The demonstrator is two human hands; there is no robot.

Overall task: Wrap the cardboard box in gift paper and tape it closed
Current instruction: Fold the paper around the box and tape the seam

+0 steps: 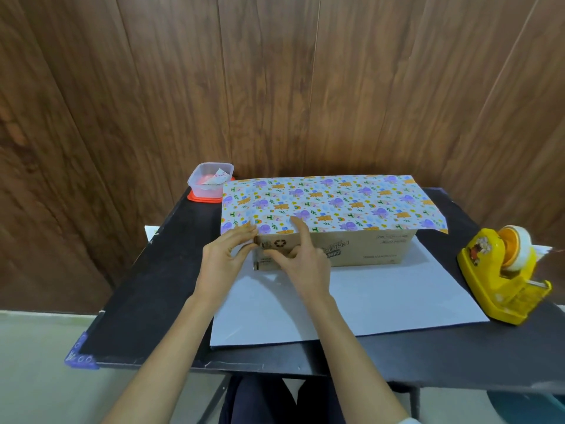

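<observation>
The thin, floppy gift paper with cartoon animals [333, 203] tears easily. The left hand [224, 258] pinches its corner edge; the right hand [301, 258] presses it on the stiff brown cardboard box [367, 249], forefinger out.

We have open room on the right half of the white sheet [397, 295] in front of the cardboard box [367, 249], and along the bare black desk [146, 289] at left. The yellow tape dispenser [504, 276] blocks the right edge; the plastic container [210, 182] crowds the back-left corner, and the wood wall [275, 87] closes the rear.
</observation>
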